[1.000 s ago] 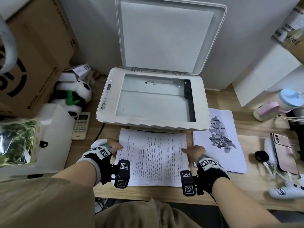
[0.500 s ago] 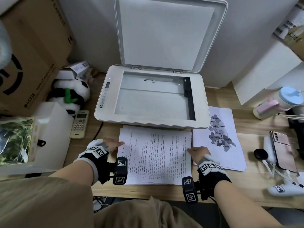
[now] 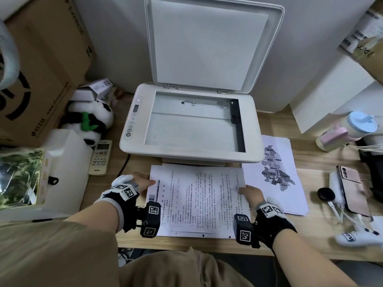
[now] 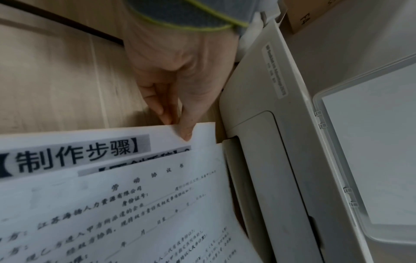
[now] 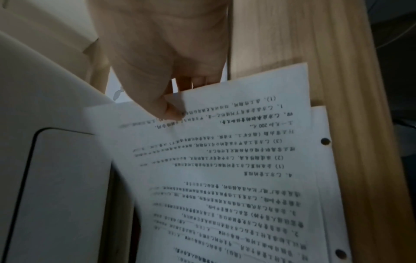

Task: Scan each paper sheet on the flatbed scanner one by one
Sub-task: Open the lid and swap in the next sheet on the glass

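Observation:
The white flatbed scanner (image 3: 251, 129) stands at the back of the desk with its lid (image 3: 207, 44) raised and the glass (image 3: 190, 127) bare. In front of it lies a stack of printed sheets (image 3: 154, 189). The top sheet (image 3: 199, 199) of dense text sits offset to the right and uncovers a bold heading on the sheet below (image 4: 74, 154). My left hand (image 3: 143, 182) pinches the stack's left edge (image 4: 178, 126) between thumb and finger. My right hand (image 3: 248, 193) pinches the top sheet's right edge (image 5: 247, 99), thumb (image 5: 173, 113) on top, lifting it off a hole-punched sheet (image 5: 324, 160).
A second pile topped by a map print (image 3: 275, 172) lies right of the stack. A remote (image 3: 100, 157), plush panda (image 3: 89, 121), white box (image 3: 66, 162) and cardboard box (image 3: 41, 69) crowd the left. A phone (image 3: 352, 191), cables and a lidded cup (image 3: 348, 131) sit right.
Both hands have gone from resting beside the stack to pinching its edges. The top sheet has slid right and lifted, exposing the heading of the sheet beneath.

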